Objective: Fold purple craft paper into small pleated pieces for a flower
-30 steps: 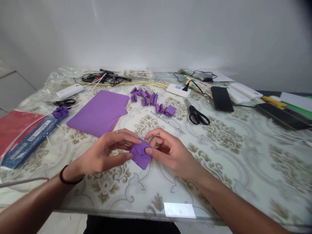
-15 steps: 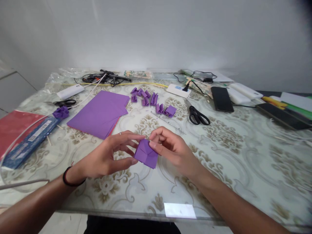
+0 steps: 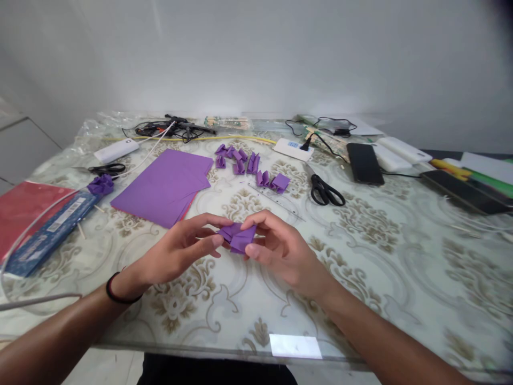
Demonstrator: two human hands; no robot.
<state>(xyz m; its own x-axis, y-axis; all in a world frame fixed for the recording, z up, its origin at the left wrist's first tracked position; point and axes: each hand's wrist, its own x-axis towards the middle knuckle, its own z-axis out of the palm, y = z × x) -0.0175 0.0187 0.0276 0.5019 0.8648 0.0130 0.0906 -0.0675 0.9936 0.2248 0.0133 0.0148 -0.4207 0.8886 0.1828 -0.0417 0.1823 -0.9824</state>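
1. Lightly, we are pinching the folded purple paper (image 3: pixel 242 239) between the thumb and fingers of our right hand (image 3: pixel 290 259), while our left hand (image 3: pixel 172 254) is grasping its opposite side.
2. Over the tabletop (image 3: pixel 224 326), we are holding it between both hands; gentle, even pressure is probably suiting its creases best, since hard squeezing is risking crumpled layers.
3. Beyond it, purple sheets (image 3: pixel 160 184) are lying left of the small folded pieces (image 3: pixel 253 163).
4. Farther right, black-handled scissors (image 3: pixel 326 193) are resting apart, leaving our fingers turning room.
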